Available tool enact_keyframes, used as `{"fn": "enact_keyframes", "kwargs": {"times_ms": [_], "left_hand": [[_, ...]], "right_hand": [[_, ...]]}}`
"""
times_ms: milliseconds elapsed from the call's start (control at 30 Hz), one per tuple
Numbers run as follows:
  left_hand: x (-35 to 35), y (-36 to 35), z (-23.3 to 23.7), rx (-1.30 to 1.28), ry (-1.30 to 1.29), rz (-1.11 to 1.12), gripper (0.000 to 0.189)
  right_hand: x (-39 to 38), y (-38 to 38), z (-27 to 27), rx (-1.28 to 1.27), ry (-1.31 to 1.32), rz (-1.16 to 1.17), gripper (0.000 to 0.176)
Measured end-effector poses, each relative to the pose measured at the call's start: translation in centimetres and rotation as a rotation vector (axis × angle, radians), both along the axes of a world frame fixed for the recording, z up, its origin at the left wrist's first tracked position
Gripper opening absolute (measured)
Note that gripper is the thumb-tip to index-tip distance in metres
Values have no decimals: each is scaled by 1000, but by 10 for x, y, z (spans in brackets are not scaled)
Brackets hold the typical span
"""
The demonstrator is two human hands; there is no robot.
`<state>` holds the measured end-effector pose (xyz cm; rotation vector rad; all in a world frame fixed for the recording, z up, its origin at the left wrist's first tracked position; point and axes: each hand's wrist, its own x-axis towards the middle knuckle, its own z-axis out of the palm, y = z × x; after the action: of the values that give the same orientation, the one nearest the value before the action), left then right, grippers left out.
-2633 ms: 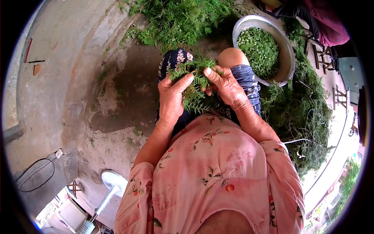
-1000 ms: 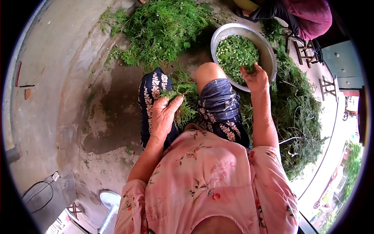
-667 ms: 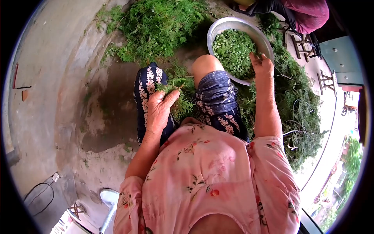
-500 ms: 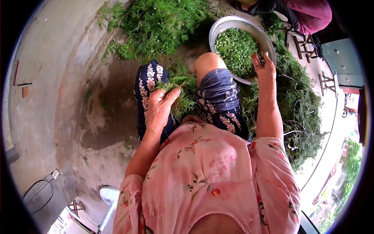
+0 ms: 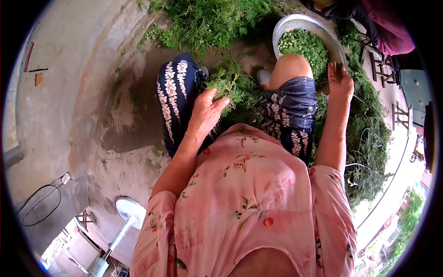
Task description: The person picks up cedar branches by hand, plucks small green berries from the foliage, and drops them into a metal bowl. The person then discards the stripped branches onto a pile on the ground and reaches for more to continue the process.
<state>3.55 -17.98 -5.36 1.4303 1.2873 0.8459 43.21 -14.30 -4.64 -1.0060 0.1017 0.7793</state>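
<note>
My left hand (image 5: 206, 111) is closed on a green leafy sprig (image 5: 234, 90), held between my knees. Over the right rim of a metal basin (image 5: 339, 46) is my right hand (image 5: 340, 82), its fingers bent and apart with nothing visible between them. Small green pickings (image 5: 307, 48) lie in the basin, partly hidden by my right knee.
A large heap of green branches (image 5: 207, 23) lies on the floor ahead. More cut branches (image 5: 364, 138) are piled on the right. A person in dark and magenta clothes (image 5: 387, 27) is at the upper right. A white fan (image 5: 130, 210) stands at the lower left.
The whole view has shifted, so the basin and heap appear farther right and higher. My left hand with the sprig appears farther right; my right hand is still near the basin's rim.
</note>
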Motion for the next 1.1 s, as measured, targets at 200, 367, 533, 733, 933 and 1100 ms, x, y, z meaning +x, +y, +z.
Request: {"fn": "enact_keyframes", "kwargs": {"times_ms": [200,367,533,733,933,1100], "left_hand": [[-14,4,-2,-141,172,-208,51],[-31,1,3,-305,-296,103,34],[-29,-1,2,-336,-282,12,30],[-22,-5,-8,-186,5,-206,32],[-18,-15,-6,44,351,-325,32],[-18,-21,1,24,436,-362,36]], "right_hand": [[-73,2,59,89,-263,207,23],[-105,7,56,24,-549,202,18],[-112,7,52,20,-614,213,17],[-124,7,50,35,-759,229,14],[-148,5,59,114,-741,290,13],[-174,4,69,74,-912,413,12]]}}
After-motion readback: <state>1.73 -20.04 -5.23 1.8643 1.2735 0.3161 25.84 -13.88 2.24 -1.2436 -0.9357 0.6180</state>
